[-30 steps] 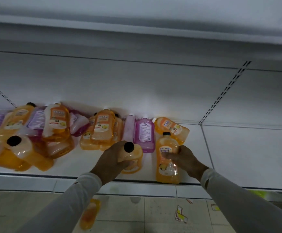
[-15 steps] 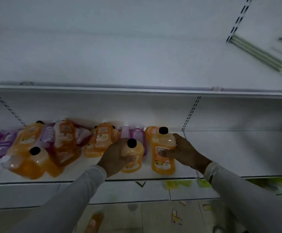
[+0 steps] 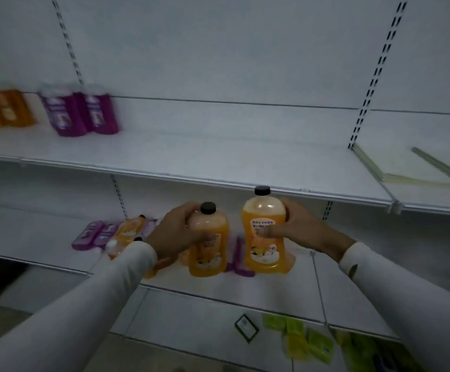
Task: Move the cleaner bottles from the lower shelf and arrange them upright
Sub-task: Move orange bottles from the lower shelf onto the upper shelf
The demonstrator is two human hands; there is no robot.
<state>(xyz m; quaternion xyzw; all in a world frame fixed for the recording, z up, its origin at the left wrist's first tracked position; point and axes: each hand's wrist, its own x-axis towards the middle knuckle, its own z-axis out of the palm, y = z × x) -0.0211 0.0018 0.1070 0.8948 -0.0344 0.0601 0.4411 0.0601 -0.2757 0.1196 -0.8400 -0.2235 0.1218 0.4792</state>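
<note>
Below the front lip of the white metal upper shelf (image 3: 218, 162), the person holds two orange translucent plastic cleaner bottles, one in each hand, both upright and lifted in front of the white lower shelf (image 3: 30, 237). The left hand (image 3: 175, 232) wraps its fingers around the shoulder and upper body of the left orange bottle with a black round cap (image 3: 209, 245), thumb across its front. The right hand (image 3: 296, 229) grips the right orange bottle with a black cap and printed label (image 3: 264, 237), thumb pressed on the label and fingers curled behind the body. This right bottle sits higher than the left one, its cap just under the upper shelf's edge, and the two bottles stand near each other without touching. Both arms wear white long sleeves (image 3: 84, 304).

Beneath the upper shelf, on the lower shelf behind the left hand, a heap of lying purple and orange bottles (image 3: 116, 232) remains on its side; another purple bottle (image 3: 238, 261) shows between the two held ones. On top of the upper shelf, towards its left end, upright purple bottles with white caps (image 3: 81, 111) stand in a close group against the back panel, and upright orange bottles (image 3: 1, 108) stand just left of them, blurred. At the right end of the upper shelf lie pale flat strips (image 3: 419, 167). Far below it, yellow-green packets (image 3: 307, 339) lie on the floor near the base.
</note>
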